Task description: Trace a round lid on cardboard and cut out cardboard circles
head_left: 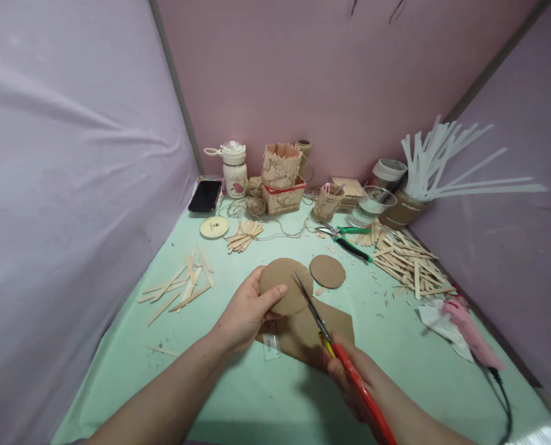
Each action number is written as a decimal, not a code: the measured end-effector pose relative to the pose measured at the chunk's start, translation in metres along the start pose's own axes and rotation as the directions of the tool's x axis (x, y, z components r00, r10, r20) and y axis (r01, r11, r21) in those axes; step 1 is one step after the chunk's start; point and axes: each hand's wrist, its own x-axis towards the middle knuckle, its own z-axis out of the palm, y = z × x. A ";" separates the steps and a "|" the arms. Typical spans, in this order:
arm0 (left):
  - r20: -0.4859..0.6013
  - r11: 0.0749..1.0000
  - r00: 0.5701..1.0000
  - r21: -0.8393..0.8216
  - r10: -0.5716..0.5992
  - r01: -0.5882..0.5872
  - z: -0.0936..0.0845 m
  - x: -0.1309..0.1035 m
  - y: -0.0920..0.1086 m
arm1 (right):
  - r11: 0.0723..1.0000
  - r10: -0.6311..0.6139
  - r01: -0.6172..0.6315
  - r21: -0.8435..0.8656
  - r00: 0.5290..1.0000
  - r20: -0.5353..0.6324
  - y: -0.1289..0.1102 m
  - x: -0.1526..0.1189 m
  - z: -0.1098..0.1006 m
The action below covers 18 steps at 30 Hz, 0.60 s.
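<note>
My left hand grips a round cardboard disc by its left edge, thumb on top. In my right hand is a pair of scissors with red handles, its blades together and their tips over the disc's right side. Whether the blades touch the disc I cannot tell. A second cardboard disc lies flat on the table just beyond. Under my hands rests a larger cardboard piece with a clear strip of tape or plastic near its left end.
Loose wooden sticks lie at left, a bigger pile at right. Green-handled pruners and a pink glue gun with a cord are on the right. Behind stand a bottle, stick-covered containers and a water cup.
</note>
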 end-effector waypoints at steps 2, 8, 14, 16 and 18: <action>0.000 1.000 1.000 0.000 0.000 0.000 0.000 0.000 0.001 | 1.000 -0.011 0.010 -0.004 0.998 -0.059 0.003 0.000 0.002; -0.026 0.999 0.999 -0.025 -0.030 0.029 0.002 0.000 0.002 | 0.989 0.147 -0.148 -0.013 0.987 -0.060 0.011 -0.002 0.003; -0.033 1.000 0.999 -0.022 -0.022 0.022 0.001 0.002 0.000 | 0.981 0.193 -0.194 -0.019 0.980 -0.037 0.020 -0.004 0.002; -0.052 1.000 0.998 0.003 -0.030 0.030 0.000 0.002 -0.001 | 0.983 0.181 -0.182 -0.019 0.983 -0.029 0.019 -0.004 0.004; -0.068 0.998 0.997 0.029 -0.046 0.048 -0.001 0.002 -0.002 | 0.989 0.146 -0.146 -0.016 0.989 -0.025 0.016 -0.004 0.005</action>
